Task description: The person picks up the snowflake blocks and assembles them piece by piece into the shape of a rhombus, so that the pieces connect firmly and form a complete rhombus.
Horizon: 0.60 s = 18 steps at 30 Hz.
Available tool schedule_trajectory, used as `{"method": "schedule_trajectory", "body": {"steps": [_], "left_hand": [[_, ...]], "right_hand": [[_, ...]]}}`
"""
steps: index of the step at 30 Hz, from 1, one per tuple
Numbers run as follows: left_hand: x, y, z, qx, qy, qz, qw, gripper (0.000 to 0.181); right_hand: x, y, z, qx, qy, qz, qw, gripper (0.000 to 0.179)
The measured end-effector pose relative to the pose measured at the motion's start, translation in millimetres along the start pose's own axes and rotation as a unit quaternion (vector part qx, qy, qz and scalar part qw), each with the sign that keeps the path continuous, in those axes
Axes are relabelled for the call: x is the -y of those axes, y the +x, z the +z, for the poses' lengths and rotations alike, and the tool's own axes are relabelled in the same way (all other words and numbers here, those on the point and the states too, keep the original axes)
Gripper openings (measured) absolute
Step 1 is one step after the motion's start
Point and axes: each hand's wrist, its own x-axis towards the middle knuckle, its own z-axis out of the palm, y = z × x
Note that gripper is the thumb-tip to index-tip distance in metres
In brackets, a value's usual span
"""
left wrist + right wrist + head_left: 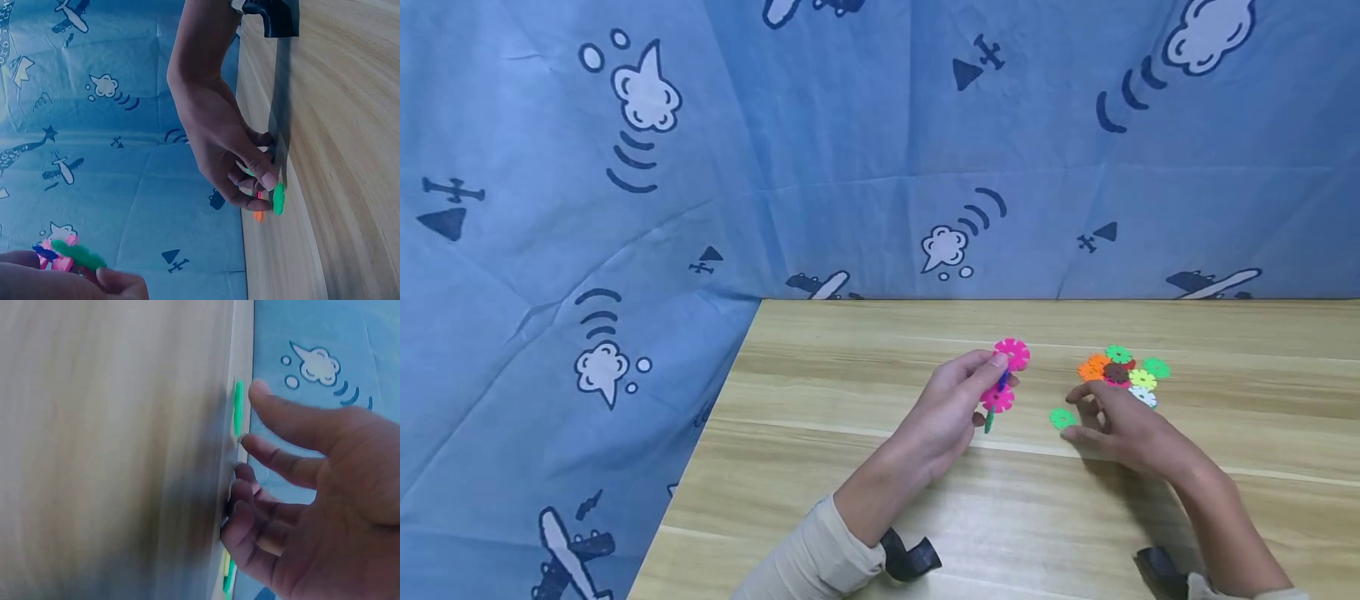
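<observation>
Pale sleeve fabric on the person's left arm lies nearest, with a curved black piece at its cuff, both to the near left of the lone green disc. Left of that disc, the left hand's grip pinches a small chain of notched discs, the thumb over the edge of the upper pink disc. Below it in the chain come a blue disc seen edge-on, a lower pink disc, and a green end disc.

The lone green disc lies flat on the desk. Right beside it, the right hand's grip holds nothing, thumb and fingers bent and parted; whether the thumb touches the disc, I cannot tell.

Beyond the lone green disc and to its right sits a loose cluster: orange pieces, a brown disc, a yellow disc, a white disc and two more green discs, with bits of red and pink between. Farther behind the lone green disc hangs blue cloth printed with planes and clouds.
</observation>
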Motion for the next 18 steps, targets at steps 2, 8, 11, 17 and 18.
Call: {"method": "schedule_trajectory", "body": {"steps": [2,8,11,17,18], "left_hand": [[-0.1,-6.1,-1.8,0.009,-0.005,-0.005,0.9999,0.032],[-0.8,-8.3,-3.5,0.030,-0.026,-0.015,0.9991,0.030],[-1.3,-8.7,-3.5,0.033,-0.032,-0.020,0.9987,0.027],[-1.1,-9.2,-2.6,0.022,-0.051,0.002,0.9985,0.023],[-1.2,-9.2,-2.4,0.020,-0.055,0.008,0.9983,0.023]], "right_hand": [[8.3,-5.4,5.8,-0.002,0.001,-0.001,1.0000,0.045],[17.4,-4.3,8.0,0.014,-0.003,0.024,0.9996,0.039],[17.7,-5.9,6.9,0.014,0.005,0.034,0.9993,0.034],[21.3,-12.5,1.4,-0.027,0.068,-0.015,0.9972,0.025],[23.4,-13.2,0.0,-0.034,0.086,-0.022,0.9955,0.024]]}}
